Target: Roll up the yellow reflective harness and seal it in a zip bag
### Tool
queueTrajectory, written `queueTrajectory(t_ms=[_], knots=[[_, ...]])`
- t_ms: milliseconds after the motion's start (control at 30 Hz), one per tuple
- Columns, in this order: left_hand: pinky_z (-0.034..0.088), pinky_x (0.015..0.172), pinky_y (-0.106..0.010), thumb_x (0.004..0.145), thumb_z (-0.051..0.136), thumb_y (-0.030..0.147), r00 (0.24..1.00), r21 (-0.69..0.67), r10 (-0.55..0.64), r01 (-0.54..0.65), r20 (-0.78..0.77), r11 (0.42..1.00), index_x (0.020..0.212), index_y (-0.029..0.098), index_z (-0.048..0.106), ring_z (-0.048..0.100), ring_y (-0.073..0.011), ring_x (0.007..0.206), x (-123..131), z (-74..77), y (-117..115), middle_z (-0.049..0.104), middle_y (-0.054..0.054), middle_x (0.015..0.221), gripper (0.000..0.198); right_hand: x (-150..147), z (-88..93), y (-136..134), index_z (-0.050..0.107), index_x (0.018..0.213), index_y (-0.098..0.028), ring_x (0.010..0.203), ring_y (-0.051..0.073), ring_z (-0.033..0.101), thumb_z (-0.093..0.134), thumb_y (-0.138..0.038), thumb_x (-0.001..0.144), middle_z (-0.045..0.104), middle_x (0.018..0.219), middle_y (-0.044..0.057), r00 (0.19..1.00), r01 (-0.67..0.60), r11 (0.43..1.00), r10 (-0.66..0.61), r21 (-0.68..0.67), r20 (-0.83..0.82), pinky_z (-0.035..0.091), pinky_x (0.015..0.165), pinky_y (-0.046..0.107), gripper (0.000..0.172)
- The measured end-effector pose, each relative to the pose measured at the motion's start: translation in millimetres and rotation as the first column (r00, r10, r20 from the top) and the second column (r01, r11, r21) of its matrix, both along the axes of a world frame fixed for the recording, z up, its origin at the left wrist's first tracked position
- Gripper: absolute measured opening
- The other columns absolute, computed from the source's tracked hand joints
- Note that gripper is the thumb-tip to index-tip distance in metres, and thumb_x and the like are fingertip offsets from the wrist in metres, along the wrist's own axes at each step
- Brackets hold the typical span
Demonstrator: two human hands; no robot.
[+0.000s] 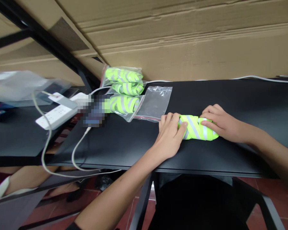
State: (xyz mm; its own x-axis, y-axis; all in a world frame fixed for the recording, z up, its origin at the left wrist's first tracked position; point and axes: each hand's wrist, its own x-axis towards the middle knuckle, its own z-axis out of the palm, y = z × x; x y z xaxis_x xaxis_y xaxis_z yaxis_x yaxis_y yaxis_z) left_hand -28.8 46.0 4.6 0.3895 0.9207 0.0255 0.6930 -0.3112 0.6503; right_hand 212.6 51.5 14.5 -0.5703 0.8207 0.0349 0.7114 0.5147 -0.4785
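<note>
A rolled neon-yellow fabric bundle with grey reflective stripes (196, 128) lies on the black table (124, 150), pressed between both hands. My left hand (169, 135) grips its left end, and my right hand (219, 122) curls its fingers over the top from the right. Just beyond my left hand lies an empty-looking clear zip bag (156, 103). Farther left are similar yellow rolls in clear plastic bags, including one (123, 104) at the table's middle and two (124, 81) near the back edge.
A pixelated, blurred object (93, 111) sits left of the bagged rolls. A white power strip (55, 114) lies farther left, with pale cables (62, 159) trailing over the table's front edge. A large cardboard box (182, 38) stands behind the table. Red floor tiles show below.
</note>
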Motion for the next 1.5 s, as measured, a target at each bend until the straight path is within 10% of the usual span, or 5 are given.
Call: queueTrajectory(t_ms=[300, 733, 933, 1067, 1500], knots=[[0.037, 0.099, -0.049, 0.105, 0.029, 0.035, 0.988, 0.096, 0.015, 0.0, -0.155, 0.995, 0.13, 0.023, 0.054, 0.042, -0.029, 0.114, 9, -1.5, 5, 0.051, -0.009, 0.122, 0.037, -22, 2.8, -13, 0.055, 0.133, -0.008, 0.125, 0.028, 0.055, 0.036, -0.011, 0.101, 0.064, 0.133, 0.015, 0.988, -0.143, 0.801, 0.084, 0.582, 0.127, 0.044, 0.102, 0.043, 0.037], [0.047, 0.104, -0.043, 0.101, 0.039, 0.022, 0.993, 0.258, -0.02, -0.009, 0.112, 0.966, 0.153, 0.016, 0.022, 0.055, -0.0229, 0.123, -14, -14.4, -19, 0.056, -0.015, 0.137, 0.055, -43, -16.0, -57, 0.039, 0.153, -0.025, 0.134, 0.039, 0.049, 0.049, -0.042, 0.101, 0.041, 0.16, 0.009, 0.941, -0.111, 0.895, -0.045, 0.433, 0.335, 0.045, 0.097, 0.056, 0.056], [0.031, 0.117, -0.059, 0.096, 0.053, 0.037, 0.936, 0.515, 0.042, 0.155, -0.35, 0.843, 0.135, 0.009, 0.053, 0.031, -0.0401, 0.146, -73, -3.4, 6, 0.048, -0.023, 0.147, 0.047, -30, -12.1, -108, 0.053, 0.143, -0.031, 0.123, 0.039, 0.055, 0.059, -0.073, 0.084, 0.049, 0.155, 0.008, 0.958, -0.067, 0.904, -0.059, 0.421, 0.28, 0.043, 0.094, 0.055, 0.073], [0.04, 0.108, -0.061, 0.099, 0.046, 0.046, 0.847, 0.378, 0.018, 0.219, -0.532, 0.899, 0.135, 0.013, 0.058, 0.047, -0.0418, 0.135, -78, -6.0, 1, 0.056, -0.019, 0.14, 0.05, -29, -17.5, -130, 0.058, 0.137, -0.028, 0.115, 0.036, 0.058, 0.069, -0.032, 0.089, 0.057, 0.147, 0.009, 0.944, -0.048, 0.868, -0.122, 0.494, 0.306, 0.043, 0.093, 0.053, 0.049], [0.049, 0.107, -0.047, 0.087, 0.073, 0.043, 0.713, 0.16, -0.558, 0.666, -0.425, 0.729, 0.145, 0.023, 0.046, 0.052, -0.0314, 0.136, -55, 35.2, -30, 0.049, -0.012, 0.152, 0.067, -17, -13.3, -148, 0.061, 0.134, -0.024, 0.102, 0.033, 0.063, 0.057, -0.012, 0.089, 0.065, 0.136, 0.012, 0.959, -0.072, 0.806, -0.105, 0.587, 0.262, 0.044, 0.086, 0.048, 0.047]])
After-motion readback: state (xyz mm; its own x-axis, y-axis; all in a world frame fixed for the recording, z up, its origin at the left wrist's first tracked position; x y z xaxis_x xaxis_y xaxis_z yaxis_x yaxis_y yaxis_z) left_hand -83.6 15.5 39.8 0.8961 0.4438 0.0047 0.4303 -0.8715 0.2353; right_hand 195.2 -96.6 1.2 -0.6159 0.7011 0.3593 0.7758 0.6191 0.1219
